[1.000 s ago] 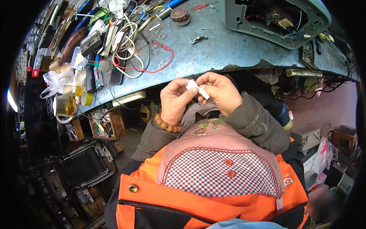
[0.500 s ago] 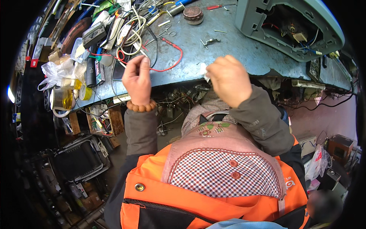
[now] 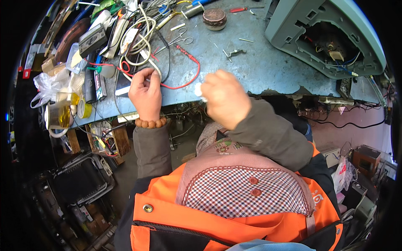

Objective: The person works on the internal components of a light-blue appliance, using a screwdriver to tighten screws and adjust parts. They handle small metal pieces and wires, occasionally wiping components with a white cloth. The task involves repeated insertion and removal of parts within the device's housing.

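My right hand is closed over the table's front edge, gripping a small crumpled white piece, perhaps tissue or cloth; its outline is smeared. To the left, my left hand holds thumb and fingertips together in a pinch, and what is between them, if anything, is too small to make out. A beaded bracelet circles that wrist. Just beyond the left fingers lies a red test lead that curves across the blue tabletop. Scissor-like forceps rest farther back, among cables.
Coiled pale cable and piled tools crowd the left. A grey-green housing with wires inside stands at the right. A round tin, a red screwdriver and a small metal part lie on the table. A jar of yellow liquid sits near the left edge.
My right hand has swung left with the white piece, closer to my left hand. The left hand keeps its pinch, a little lower in view. The whole view has shifted slightly.
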The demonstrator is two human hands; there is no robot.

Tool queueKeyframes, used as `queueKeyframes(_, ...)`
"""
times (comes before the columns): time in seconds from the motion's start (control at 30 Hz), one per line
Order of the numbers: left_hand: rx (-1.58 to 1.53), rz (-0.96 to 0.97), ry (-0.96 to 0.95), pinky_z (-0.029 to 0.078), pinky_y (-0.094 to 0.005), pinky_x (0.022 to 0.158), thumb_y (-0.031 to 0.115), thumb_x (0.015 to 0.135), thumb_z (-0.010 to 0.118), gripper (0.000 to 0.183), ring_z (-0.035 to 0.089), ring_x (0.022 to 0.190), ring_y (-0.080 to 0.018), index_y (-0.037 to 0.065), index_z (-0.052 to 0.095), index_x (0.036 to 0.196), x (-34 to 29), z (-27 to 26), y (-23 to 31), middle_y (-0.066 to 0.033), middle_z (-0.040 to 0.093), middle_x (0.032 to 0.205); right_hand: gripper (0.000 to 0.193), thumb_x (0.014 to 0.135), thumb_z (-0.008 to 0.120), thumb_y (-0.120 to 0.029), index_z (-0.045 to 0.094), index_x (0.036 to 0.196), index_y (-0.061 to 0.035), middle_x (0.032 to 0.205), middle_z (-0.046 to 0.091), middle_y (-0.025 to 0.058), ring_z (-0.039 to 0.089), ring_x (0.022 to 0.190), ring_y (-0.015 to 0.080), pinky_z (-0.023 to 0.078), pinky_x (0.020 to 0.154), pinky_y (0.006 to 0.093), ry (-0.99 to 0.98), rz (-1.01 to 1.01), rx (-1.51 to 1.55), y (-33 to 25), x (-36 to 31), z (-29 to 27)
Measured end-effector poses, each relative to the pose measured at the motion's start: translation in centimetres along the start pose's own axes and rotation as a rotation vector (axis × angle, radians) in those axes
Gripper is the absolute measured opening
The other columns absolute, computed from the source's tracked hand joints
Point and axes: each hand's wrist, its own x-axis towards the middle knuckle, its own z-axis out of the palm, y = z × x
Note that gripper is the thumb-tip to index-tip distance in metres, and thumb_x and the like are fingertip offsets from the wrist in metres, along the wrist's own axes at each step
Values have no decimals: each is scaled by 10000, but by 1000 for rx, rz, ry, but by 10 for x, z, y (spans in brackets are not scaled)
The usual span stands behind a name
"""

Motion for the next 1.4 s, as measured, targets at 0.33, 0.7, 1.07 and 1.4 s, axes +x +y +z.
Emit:
queueKeyframes(0.33,57,78,-5,436,-217,621,34,963,802,98,506,686,-27,1,779,1052,2,0,0,19,694,879,17,823,682,-74,693,813,-84,914,671,100,658,920,351,550,836,492,119,19,-30,20,29,37)
queueKeyframes(0.7,85,69,-10,428,-237,615,49,941,810,109,503,676,-45,-2,786,1035,-3,-2,2,7,687,854,148,732,673,50,645,826,-59,847,588,114,597,863,375,508,780,489,94,66,-17,19,-24,-20)
queueKeyframes(1.07,439,261,-109,590,-367,900,191,1058,735,277,725,947,-234,-53,786,1180,20,-32,-23,-159,813,1064,137,777,719,-245,770,741,-123,861,690,20,650,940,246,512,863,408,126,237,-313,6,-39,-3)
queueKeyframes(1.4,620,263,-177,575,-390,977,287,1052,738,355,755,1053,-282,-28,812,1199,29,-8,-13,-157,825,1168,197,988,732,2,703,1183,-1,1104,797,95,749,946,137,600,785,303,1158,1003,643,21,-342,-89)
